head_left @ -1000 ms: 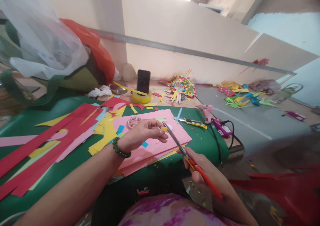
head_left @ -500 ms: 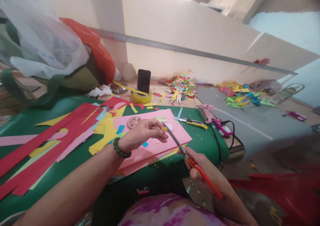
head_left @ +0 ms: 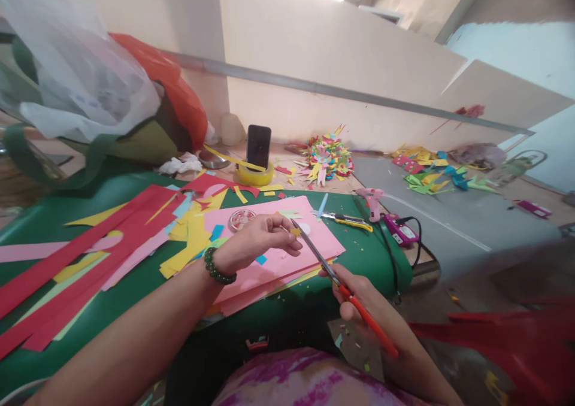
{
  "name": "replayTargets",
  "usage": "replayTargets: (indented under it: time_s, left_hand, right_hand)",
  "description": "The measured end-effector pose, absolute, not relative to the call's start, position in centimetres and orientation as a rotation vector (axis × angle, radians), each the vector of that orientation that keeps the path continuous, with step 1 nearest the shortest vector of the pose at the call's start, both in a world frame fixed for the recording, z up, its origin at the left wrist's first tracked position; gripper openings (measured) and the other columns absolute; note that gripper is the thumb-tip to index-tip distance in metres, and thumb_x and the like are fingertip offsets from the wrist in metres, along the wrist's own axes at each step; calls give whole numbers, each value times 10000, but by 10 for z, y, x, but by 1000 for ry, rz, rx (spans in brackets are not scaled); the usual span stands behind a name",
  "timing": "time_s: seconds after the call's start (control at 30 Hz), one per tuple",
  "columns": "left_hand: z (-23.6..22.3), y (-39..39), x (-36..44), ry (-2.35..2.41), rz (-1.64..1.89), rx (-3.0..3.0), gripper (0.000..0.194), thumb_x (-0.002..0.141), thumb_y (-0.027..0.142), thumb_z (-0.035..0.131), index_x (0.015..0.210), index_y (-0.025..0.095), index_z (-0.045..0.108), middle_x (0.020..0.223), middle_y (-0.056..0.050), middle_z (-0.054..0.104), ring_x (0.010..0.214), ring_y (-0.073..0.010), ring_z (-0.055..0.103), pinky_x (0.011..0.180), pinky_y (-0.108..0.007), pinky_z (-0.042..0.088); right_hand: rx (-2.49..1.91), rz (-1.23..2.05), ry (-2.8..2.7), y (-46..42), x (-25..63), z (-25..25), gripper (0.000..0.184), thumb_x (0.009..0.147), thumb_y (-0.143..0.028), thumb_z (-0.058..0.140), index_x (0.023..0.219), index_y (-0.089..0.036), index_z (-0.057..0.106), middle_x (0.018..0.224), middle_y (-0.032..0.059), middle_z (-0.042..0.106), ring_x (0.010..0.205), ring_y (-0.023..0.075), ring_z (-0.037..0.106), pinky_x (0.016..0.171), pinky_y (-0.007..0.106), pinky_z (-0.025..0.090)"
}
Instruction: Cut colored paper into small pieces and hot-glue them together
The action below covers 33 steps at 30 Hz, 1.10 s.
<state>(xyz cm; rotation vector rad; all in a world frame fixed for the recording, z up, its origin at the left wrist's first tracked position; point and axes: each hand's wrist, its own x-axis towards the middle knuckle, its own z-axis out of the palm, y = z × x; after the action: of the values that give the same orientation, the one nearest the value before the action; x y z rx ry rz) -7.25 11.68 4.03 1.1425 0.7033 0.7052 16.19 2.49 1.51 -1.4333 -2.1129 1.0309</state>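
Between the fingertips of my left hand (head_left: 269,233) is a small piece of yellow paper (head_left: 296,232). My right hand (head_left: 359,295) grips a pair of scissors (head_left: 317,253) by the orange handles. The scissor blades look nearly closed, and their tips are right beside the yellow paper; I cannot tell whether they touch it. Below both hands lies a stack of pink paper sheets (head_left: 314,217). A round container with a red and white pattern (head_left: 241,220) rests on the stack, partly behind my left hand. Blue paper scraps (head_left: 216,232) lie near it.
Red paper strips (head_left: 130,226) spread over the green mat (head_left: 135,334) at left. A utility knife (head_left: 348,219), a pink glue gun (head_left: 372,202) and a corded purple box (head_left: 399,229) lie at right. Behind stand a phone (head_left: 259,145) on a tape roll (head_left: 254,175) and a paper-flower bundle (head_left: 327,157).
Very little differs. The yellow paper at my left fingertips is turned slightly, and the scissor handles in my right hand have shifted a touch.
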Motion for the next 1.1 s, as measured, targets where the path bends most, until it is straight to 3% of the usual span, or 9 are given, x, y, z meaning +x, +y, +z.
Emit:
replayTargets:
  time_s: [0.2,0.33,0.43,0.63,1.1]
  left_hand:
    - [40,117,-73,703,728,1272,330,720,408,786,763,129,616,679,-15,677,635,-128,665,657,-268,576]
    - [40,117,-74,707,728,1314,350,738,442,765,773,133,603,797,-53,710,728,-159,690,706,-307,586]
    - [44,118,-78,727,725,1286,365,738,458,763,779,137,594,767,-58,723,696,-167,700,709,-314,577]
    - [53,119,-83,733,717,1289,325,695,402,803,747,127,637,682,-27,706,624,-134,675,656,-249,541]
    - [51,118,-80,781,622,1257,181,705,257,761,666,130,638,652,-34,707,526,-101,630,568,-214,504]
  right_hand:
    - [-1400,972,-2174,25,160,17,1025,608,-970,137,1026,-128,546,608,-40,462,517,119,383,493,248,297]
    - [-1353,992,-2216,23,166,21,975,586,-976,125,952,-161,516,658,-23,505,520,115,387,488,247,320]
    - [-1383,1052,-2201,20,175,26,967,552,-989,137,910,-173,512,651,-22,509,509,111,374,467,246,309]
    - [-1469,1086,-2175,18,189,29,1002,464,-1007,158,902,-177,512,675,-7,526,508,115,384,453,243,314]
    - [-1376,945,-2285,24,175,17,992,578,-962,199,1053,-167,555,667,-24,530,544,132,417,522,248,315]
